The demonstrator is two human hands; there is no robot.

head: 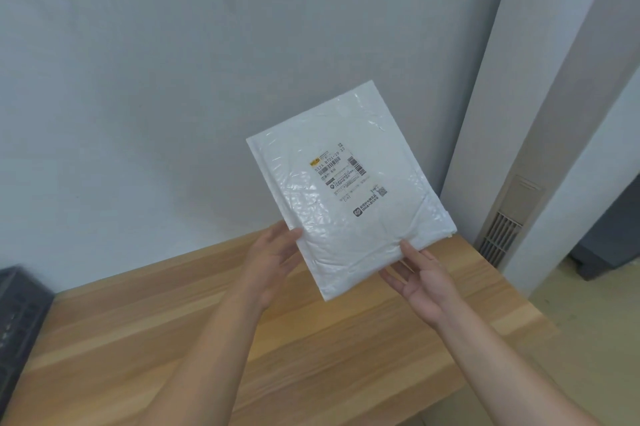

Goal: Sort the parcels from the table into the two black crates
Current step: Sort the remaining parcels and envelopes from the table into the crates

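I record one white padded mailer (349, 190) held in the air above the far edge of the wooden worktop (242, 321), clear of its surface and tilted, its top leaning right. Its printed shipping label (341, 176) faces me. The left hand (273, 259) grips the mailer's lower left edge, thumb on the front face, the other digits hidden behind it. The right hand (420, 283) holds the bottom right edge, thumb pressed on the front, fingers (393, 281) spread under the back. One black crate (20, 318) shows at the worktop's left end, partly cut off by the frame. A vent grille (500, 238) sits low in the pale column beyond the worktop's right end.
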